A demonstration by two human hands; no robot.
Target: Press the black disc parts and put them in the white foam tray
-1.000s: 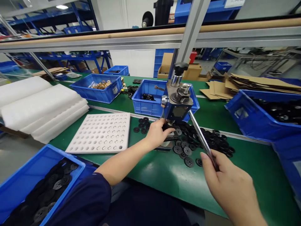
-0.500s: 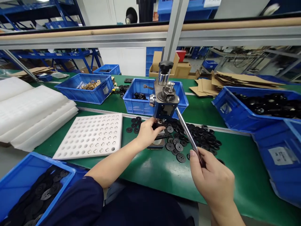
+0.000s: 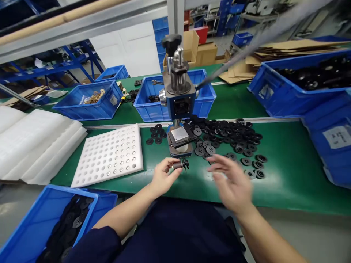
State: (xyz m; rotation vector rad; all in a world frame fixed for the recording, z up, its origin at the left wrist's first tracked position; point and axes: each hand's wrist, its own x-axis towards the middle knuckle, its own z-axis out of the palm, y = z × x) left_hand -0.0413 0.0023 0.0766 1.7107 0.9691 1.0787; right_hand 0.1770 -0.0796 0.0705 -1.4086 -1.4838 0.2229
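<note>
One blue near bin (image 3: 74,190), at the lower left below the worktop (image 3: 287,171) edge, holds black discs. Above the dark-clothed lap, both hands hover over the near strip of the green worktop. The left hand (image 3: 161,177) pinches a small black part (image 3: 181,165), a toothed wheel on a short stub, between thumb and fingertips. It is just in front of the press base. The right hand (image 3: 231,182) is blurred, its fingers spread wide and holding nothing. It is just right of the part and not touching it.

A white tray (image 3: 109,153) full of round holes lies flat left of the hands. Some holes in its near rows hold small pieces. Farther left is a stack of white foam sheets (image 3: 35,138).

Behind the part stands the blue press (image 3: 179,98) with its square metal plate (image 3: 179,134) bare; its lever (image 3: 263,34) is a blur angled up to the right. Loose black discs (image 3: 233,133) are scattered right of the base, with a few to its left.

Beyond these are a bin of brass pieces (image 3: 90,109), a middle bin (image 3: 150,109) behind the press, a right bin (image 3: 279,95) of dark parts, and flat cardboard (image 3: 287,45).
</note>
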